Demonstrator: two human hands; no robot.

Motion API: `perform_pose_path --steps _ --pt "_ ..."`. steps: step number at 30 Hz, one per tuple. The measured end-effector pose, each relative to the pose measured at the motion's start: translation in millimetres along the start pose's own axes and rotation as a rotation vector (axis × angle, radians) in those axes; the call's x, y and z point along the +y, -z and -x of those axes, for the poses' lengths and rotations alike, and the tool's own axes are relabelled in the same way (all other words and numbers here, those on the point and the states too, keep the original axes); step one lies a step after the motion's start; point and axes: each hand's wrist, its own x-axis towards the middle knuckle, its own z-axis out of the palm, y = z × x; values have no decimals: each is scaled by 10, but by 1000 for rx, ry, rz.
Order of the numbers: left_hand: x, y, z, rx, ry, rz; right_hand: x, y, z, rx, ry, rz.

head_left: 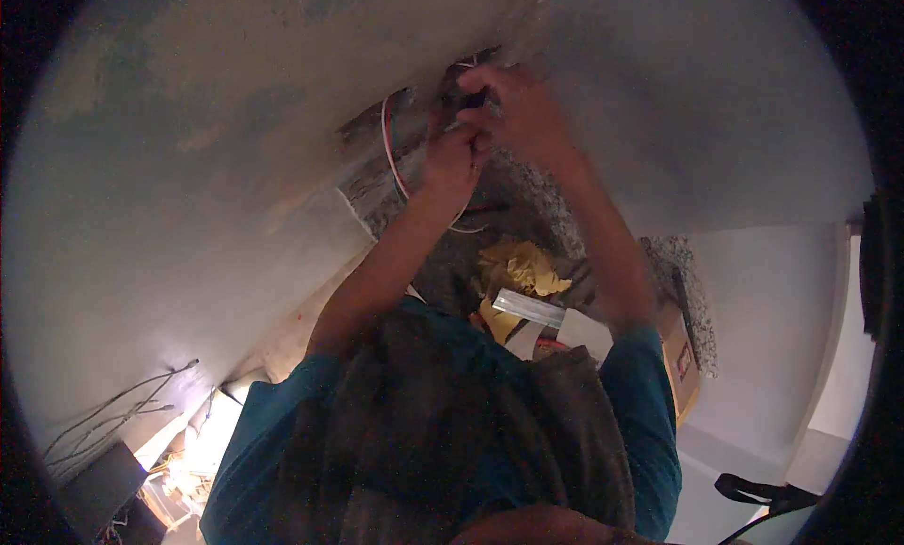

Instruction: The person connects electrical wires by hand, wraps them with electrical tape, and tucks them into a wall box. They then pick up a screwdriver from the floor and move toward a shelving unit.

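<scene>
Both arms reach up to the corner of the walls, where a bundle of wires comes out of a rough dark opening [485, 56]. My left hand [454, 159] is closed, its fingertips pressed together just below the opening; what they pinch is too small and dim to make out. Just above and to the right, my right hand [527, 112] curls its index finger and thumb round a small dark thing [474, 99] whose kind I cannot tell. A white and red wire [389, 150] loops down left of my left hand.
Below my hands lies a speckled stone counter [537, 183] with crumpled yellowish paper [523, 265] and a clear strip-shaped packet [529, 307]. A cardboard box [683, 361] stands at right. Loose cables [122, 413] hang from the left wall near a bright light. A black strap [767, 493] shows at lower right.
</scene>
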Motion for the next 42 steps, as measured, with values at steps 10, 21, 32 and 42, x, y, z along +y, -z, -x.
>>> perform_pose_path --steps 10,21,32,42 --pt "520 118 -4 -67 -400 -586 31 321 -210 -187 -326 -457" --pt "760 -43 -173 -87 498 752 217 287 -214 -326 -256 -70" --pt "895 90 -321 -95 608 639 476 298 -157 -268 -264 -427" --pt "863 -26 -155 9 641 820 514 174 -48 -279 -326 -460"
